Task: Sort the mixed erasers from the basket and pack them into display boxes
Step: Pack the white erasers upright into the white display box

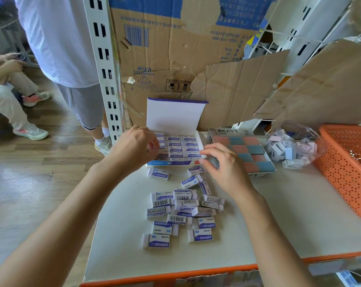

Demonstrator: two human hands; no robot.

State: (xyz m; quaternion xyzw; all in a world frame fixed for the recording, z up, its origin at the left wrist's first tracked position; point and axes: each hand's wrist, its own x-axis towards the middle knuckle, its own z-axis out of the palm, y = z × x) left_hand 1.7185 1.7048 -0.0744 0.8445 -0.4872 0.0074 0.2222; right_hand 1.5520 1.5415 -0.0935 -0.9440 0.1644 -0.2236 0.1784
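Note:
A white display box (168, 163) with its purple-edged lid standing open sits at the table's back, nearly full of rows of white-and-purple erasers (182, 149). My left hand (137, 149) hovers over the box's left column with curled fingers, and its fingertips are hidden. A blurred dark slot lies just beside them. My right hand (224, 169) is at the box's right front corner, forefinger and thumb pinching the box's side wall. Several loose white-and-purple erasers (183, 207) lie scattered on the table (279, 224) in front of the box.
A second box (264, 174) of pink and blue erasers stands to the right. Beyond it are a clear tub (299, 131) of small erasers and an orange basket (349, 172). Cardboard sheets wall the back. A person stands at left by a shelf post.

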